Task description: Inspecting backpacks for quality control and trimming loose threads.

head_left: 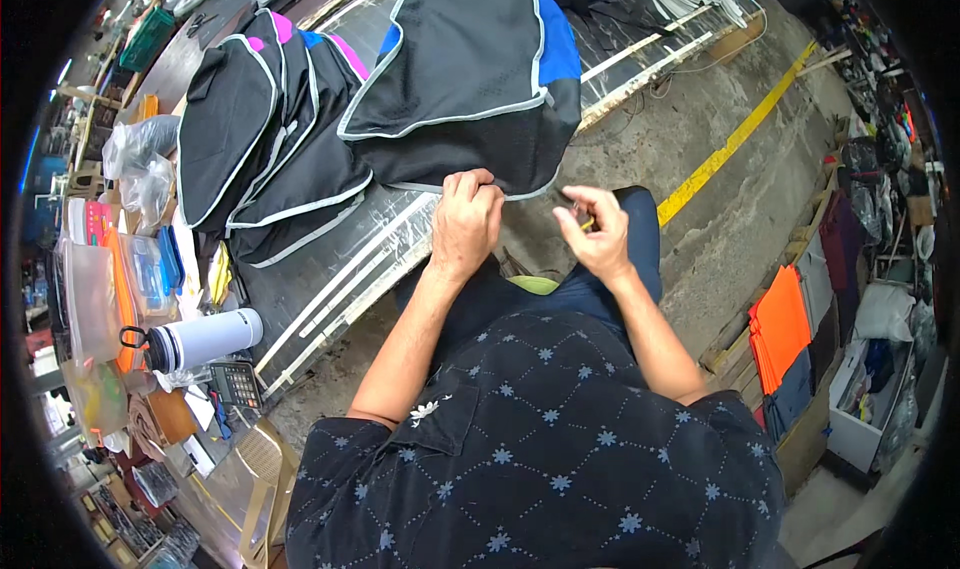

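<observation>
A black fabric piece with grey edge binding and a blue corner (455, 54) lies spread over the table's edge in front of me. My left hand (467, 221) is closed on its near bound edge, fingers pinching the cloth. Just right of that edge, apart from the cloth, my right hand (598, 234) is curled round a small yellow and dark thing (587, 225). Most of this thing is hidden by the fingers, so its kind cannot be made out. Several similar black pieces (230, 109), with grey binding and pink and blue patches, lie overlapped to the left.
The dark worn table (290, 289) runs diagonally under the cloth. At its left stand a white flask (205, 339), a calculator (238, 384) and plastic bags (145, 159). A chair (262, 489) is at lower left. Orange cloth (780, 319) and a white bin (858, 409) are at right.
</observation>
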`<state>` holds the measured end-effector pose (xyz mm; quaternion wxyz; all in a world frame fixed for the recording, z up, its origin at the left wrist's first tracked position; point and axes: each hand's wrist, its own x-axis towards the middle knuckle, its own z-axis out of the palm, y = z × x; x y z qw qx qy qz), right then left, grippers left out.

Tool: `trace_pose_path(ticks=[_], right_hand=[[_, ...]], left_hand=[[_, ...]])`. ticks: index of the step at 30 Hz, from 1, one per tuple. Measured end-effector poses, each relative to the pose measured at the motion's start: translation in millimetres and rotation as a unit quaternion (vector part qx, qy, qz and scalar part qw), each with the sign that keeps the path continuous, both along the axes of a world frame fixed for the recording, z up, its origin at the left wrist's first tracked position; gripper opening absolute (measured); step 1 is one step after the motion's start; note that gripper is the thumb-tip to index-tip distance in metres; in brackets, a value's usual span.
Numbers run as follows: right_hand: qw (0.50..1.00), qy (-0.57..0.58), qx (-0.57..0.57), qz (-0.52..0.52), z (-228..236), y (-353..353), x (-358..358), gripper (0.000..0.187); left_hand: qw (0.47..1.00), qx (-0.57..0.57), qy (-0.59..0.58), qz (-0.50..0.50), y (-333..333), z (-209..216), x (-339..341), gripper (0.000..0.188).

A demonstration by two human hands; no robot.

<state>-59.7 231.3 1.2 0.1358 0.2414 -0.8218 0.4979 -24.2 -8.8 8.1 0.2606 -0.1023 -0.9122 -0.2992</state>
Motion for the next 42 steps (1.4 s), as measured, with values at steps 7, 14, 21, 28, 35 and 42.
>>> trace_pose_path(ticks=[7, 14, 21, 28, 35, 42], right_hand=[[0.999, -0.031, 0.03, -0.003, -15, -15, 13, 0.029], [0.997, 0.052, 0.054, 0.008, -23, -38, 3, 0.018], [0.998, 0.028, 0.049, -0.021, -30, -46, 2, 0.018], [0.998, 0.031, 0.058, -0.007, -30, -44, 0, 0.017], [0.998, 0.019, 0.057, -0.001, -28, -44, 1, 0.017], [0.998, -0.016, 0.058, -0.005, -26, -45, 3, 0.018]], left_hand=[[0.999, 0.024, -0.006, -0.029, -1, -4, 4, 0.018], [0.999, 0.027, 0.002, -0.032, -2, -8, 7, 0.016], [0.999, 0.022, 0.027, -0.02, 1, -14, 5, 0.015], [0.998, 0.018, 0.051, -0.014, 0, -20, 1, 0.012], [0.999, 0.027, 0.04, 0.0, 4, -22, 2, 0.008], [0.999, 0.037, 0.027, 0.006, 4, -20, 2, 0.006]])
